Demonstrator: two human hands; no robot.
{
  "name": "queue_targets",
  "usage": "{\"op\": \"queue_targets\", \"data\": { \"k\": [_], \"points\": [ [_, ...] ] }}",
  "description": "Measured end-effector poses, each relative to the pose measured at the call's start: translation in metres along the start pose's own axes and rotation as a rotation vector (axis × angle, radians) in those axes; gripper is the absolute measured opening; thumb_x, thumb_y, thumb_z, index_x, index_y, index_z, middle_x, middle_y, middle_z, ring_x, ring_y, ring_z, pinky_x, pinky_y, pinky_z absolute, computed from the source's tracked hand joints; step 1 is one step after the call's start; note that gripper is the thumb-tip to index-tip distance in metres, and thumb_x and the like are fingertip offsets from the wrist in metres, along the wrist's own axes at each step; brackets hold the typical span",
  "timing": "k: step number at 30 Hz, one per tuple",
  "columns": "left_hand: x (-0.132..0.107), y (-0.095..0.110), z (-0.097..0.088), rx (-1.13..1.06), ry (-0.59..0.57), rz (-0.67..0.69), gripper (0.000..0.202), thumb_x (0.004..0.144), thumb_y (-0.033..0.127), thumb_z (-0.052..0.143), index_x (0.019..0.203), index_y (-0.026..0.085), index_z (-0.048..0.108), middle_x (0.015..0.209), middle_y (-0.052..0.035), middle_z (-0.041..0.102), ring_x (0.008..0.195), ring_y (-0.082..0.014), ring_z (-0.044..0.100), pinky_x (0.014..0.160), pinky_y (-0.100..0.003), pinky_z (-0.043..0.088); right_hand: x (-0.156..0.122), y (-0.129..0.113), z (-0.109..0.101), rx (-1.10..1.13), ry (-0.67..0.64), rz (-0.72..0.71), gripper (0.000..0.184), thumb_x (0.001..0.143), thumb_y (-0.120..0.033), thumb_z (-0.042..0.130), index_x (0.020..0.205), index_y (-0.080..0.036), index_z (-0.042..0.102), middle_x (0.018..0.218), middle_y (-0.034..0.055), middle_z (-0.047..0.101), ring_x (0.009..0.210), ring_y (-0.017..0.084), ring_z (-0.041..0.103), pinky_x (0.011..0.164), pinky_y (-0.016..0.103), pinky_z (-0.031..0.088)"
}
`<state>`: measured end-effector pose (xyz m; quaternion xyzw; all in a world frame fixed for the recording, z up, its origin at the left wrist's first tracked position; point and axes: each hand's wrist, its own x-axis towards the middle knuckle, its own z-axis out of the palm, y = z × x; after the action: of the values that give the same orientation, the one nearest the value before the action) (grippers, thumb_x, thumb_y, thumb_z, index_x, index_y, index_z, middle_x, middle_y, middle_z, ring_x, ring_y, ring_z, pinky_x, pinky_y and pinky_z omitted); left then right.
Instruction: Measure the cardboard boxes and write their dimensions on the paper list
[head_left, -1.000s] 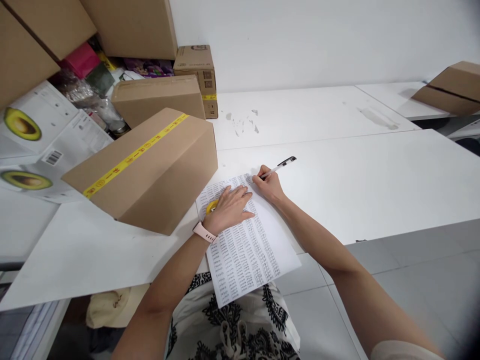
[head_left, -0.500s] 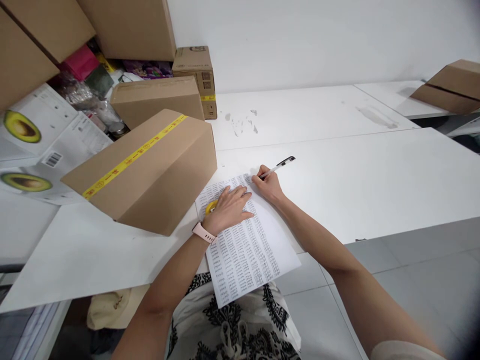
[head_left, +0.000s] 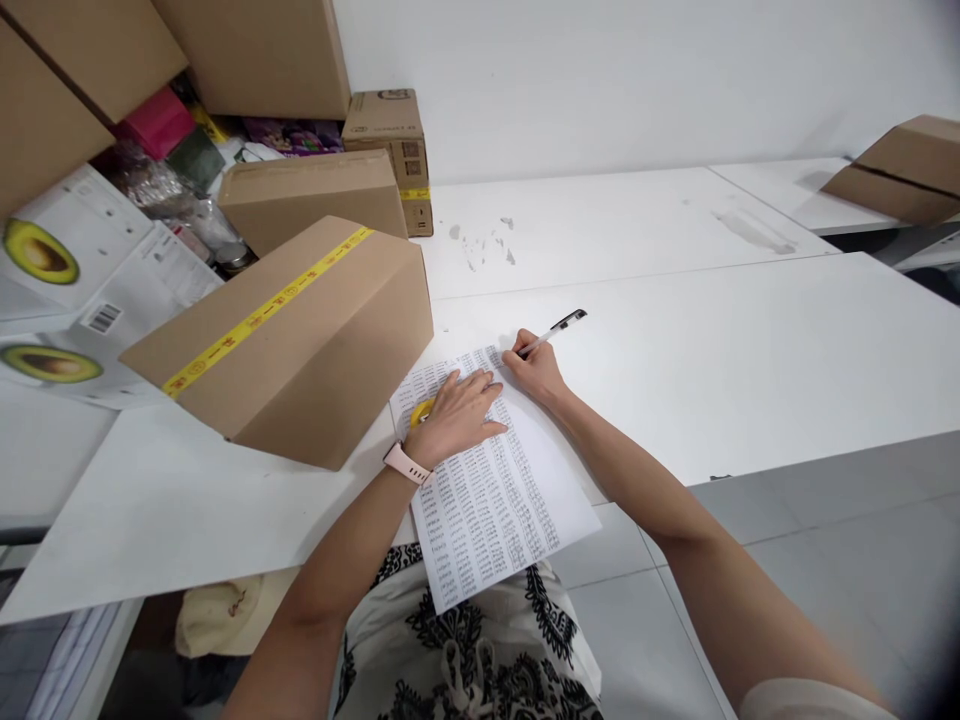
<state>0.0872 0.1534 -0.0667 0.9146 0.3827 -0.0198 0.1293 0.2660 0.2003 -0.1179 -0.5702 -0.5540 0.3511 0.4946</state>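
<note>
A sheet of paper [head_left: 480, 520] with columns of small handwriting lies on the white table, its lower end hanging over the front edge. My left hand [head_left: 457, 412] rests on it with fingers spread, a pink band at the wrist. Partly under that hand sits a yellow round object [head_left: 421, 412], perhaps a tape roll; most of it is hidden. My right hand [head_left: 536, 366] grips a pen [head_left: 556, 328] with a clear barrel and black end, at the paper's upper right edge. The pen's tip is hidden by my fingers.
A taped cardboard box [head_left: 300, 330] stands on the table just left of the paper. Behind it are more cartons [head_left: 315, 195] and white boxes with avocado pictures [head_left: 112, 270]. Another carton [head_left: 900, 170] sits far right. The white table [head_left: 712, 360] stretches right along the wall.
The view has shifted very slightly. The pen's upper end has dipped a little to the left in my right hand; my left hand stays put on the paper.
</note>
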Motion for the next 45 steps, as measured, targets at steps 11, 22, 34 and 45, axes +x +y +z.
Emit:
{"op": "queue_targets", "data": {
  "k": [11, 22, 34, 45],
  "points": [
    [0.0005, -0.0027, 0.0050, -0.012, 0.017, 0.006, 0.050, 0.098, 0.040, 0.059, 0.142, 0.016, 0.052, 0.155, -0.0168, 0.049, 0.149, -0.0294, 0.037, 0.124, -0.052, 0.023, 0.0008, 0.0022, -0.0007, 0.001, 0.031, -0.014, 0.020, 0.068, -0.024, 0.058, 0.061, -0.024, 0.039, 0.056, -0.0056, 0.036, 0.057, 0.012, 0.033, 0.055, 0.029, 0.026],
    [0.0006, -0.0012, 0.0019, -0.009, 0.001, -0.003, 0.050, 0.098, 0.039, 0.060, 0.141, 0.015, 0.053, 0.156, -0.0176, 0.048, 0.150, -0.0296, 0.037, 0.124, -0.052, 0.024, 0.0004, -0.0011, -0.0005, 0.010, 0.020, 0.010, 0.019, 0.066, -0.023, 0.057, 0.061, -0.024, 0.039, 0.056, -0.0063, 0.035, 0.057, 0.012, 0.032, 0.055, 0.029, 0.024],
    [0.0007, -0.0043, 0.0069, 0.015, 0.035, 0.021, 0.049, 0.098, 0.042, 0.059, 0.141, 0.018, 0.053, 0.154, -0.0171, 0.050, 0.149, -0.0304, 0.039, 0.121, -0.053, 0.026, 0.0025, 0.0003, -0.0031, 0.007, 0.015, -0.006, 0.018, 0.067, -0.024, 0.057, 0.061, -0.023, 0.040, 0.057, -0.0058, 0.036, 0.058, 0.012, 0.033, 0.055, 0.028, 0.025],
    [0.0002, -0.0025, 0.0037, 0.000, 0.010, 0.007, 0.050, 0.098, 0.041, 0.059, 0.141, 0.015, 0.053, 0.156, -0.0182, 0.049, 0.150, -0.0304, 0.037, 0.123, -0.053, 0.025, 0.0016, -0.0005, -0.0025, 0.001, 0.008, 0.003, 0.019, 0.067, -0.024, 0.058, 0.061, -0.023, 0.039, 0.056, -0.0063, 0.036, 0.057, 0.012, 0.033, 0.055, 0.028, 0.026]
  ]
}}
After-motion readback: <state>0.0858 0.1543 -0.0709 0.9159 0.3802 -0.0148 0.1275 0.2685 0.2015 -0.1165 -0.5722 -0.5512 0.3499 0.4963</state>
